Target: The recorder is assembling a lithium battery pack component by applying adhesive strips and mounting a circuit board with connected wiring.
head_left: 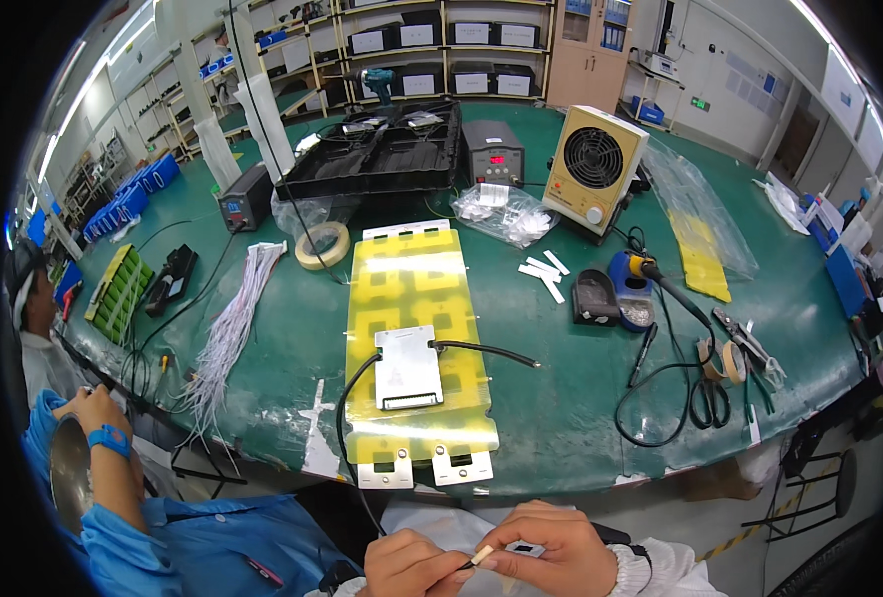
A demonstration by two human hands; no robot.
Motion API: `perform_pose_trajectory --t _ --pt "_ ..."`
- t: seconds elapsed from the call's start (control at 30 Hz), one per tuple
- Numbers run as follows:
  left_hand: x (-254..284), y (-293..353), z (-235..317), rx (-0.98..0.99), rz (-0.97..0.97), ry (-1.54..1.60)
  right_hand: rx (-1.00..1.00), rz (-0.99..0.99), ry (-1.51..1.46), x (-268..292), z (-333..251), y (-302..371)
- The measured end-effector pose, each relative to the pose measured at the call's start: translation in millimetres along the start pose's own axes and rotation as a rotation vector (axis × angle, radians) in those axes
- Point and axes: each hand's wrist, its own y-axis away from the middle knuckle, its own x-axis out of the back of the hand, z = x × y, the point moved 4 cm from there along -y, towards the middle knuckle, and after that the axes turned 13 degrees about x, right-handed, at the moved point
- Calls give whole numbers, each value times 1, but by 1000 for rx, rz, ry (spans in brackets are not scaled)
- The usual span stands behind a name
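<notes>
My left hand is closed in a pinch near the table's front edge, on the end of a black cable. That cable curves down from the left side of a flat silver box. Beside it, my right hand pinches a small cream-coloured piece at the cable's tip; its exact kind is too small to tell. The silver box, with a connector row along its near edge, rests on a yellow-covered panel. A second black cable sticks out from its right side.
A bundle of white wires and a tape roll lie left. Behind stand a black tray, a soldering station and a fan unit. Right are a soldering iron and scissors. A co-worker in blue sits close at left.
</notes>
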Motion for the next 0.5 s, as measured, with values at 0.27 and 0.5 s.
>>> perform_pose_trajectory --t 0.27,0.5 --pt "-1 6 -9 415 101 205 67 165 37 4 -16 -14" --pt "3 10 -11 444 107 191 -131 144 -208 -1 -12 -21"
